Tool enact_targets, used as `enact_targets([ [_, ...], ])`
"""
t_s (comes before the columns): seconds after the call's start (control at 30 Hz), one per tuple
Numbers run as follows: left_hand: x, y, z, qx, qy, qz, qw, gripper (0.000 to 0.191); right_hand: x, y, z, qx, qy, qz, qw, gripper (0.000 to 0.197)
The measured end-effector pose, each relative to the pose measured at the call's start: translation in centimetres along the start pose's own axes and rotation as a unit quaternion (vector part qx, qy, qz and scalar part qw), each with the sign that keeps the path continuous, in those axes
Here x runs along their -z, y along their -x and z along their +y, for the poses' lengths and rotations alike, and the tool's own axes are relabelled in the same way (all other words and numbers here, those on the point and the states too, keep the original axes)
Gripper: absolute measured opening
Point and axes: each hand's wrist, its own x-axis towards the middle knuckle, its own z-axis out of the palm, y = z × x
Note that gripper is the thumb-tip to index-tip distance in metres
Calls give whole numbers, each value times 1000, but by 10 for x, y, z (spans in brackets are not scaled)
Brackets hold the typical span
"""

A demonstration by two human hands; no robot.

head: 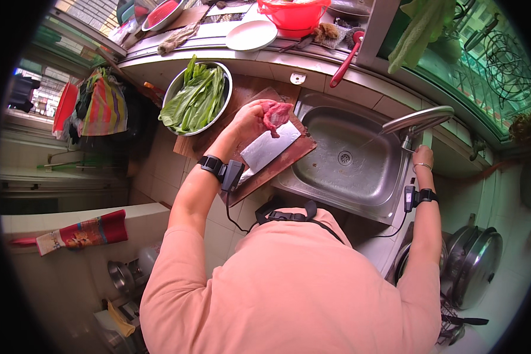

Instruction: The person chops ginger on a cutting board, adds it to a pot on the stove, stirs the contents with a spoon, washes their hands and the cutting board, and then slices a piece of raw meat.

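Note:
Raw red meat [277, 116] is gripped in my left hand [249, 118], held above a cutting board [287, 155]. Beneath it, a cleaver with a broad metal blade [270, 146] lies flat on the board. On the far right, my right hand [423, 160] is closed on the lever of the faucet [407, 144]. A thin stream of water leaves the spout [418, 118] and falls toward the stainless steel sink [323, 132]. Water wets the basin around its drain [345, 158].
A metal basin [227, 95] full of green leaves [194, 97] stands left of the board. Along the window ledge are a white plate [251, 35], a red bucket [292, 17] and a red-handled utensil [347, 59]. Lidded pots [475, 267] stand at the right. Cables hang from both wrist straps.

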Motion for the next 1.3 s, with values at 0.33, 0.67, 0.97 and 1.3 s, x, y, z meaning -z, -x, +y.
enact_targets([
  [0.33, -143, -99, -87, 125, 118, -132, 976, 35, -5, -14, -17, 18, -25, -7, 1000, 12],
  [0.67, -191, -128, -125, 130, 135, -64, 980, 35, -7, -13, -13, 63, 1, 1, 998, 17],
  [0.97, -194, -141, -147, 79, 44, -39, 995, 18, -3, -13, -5, 71, -14, 0, 997, 14],
  [1.3, -202, -139, -146, 134, 17, 75, 988, 44, -9, -10, -5, 75, -22, 6, 997, 17],
])
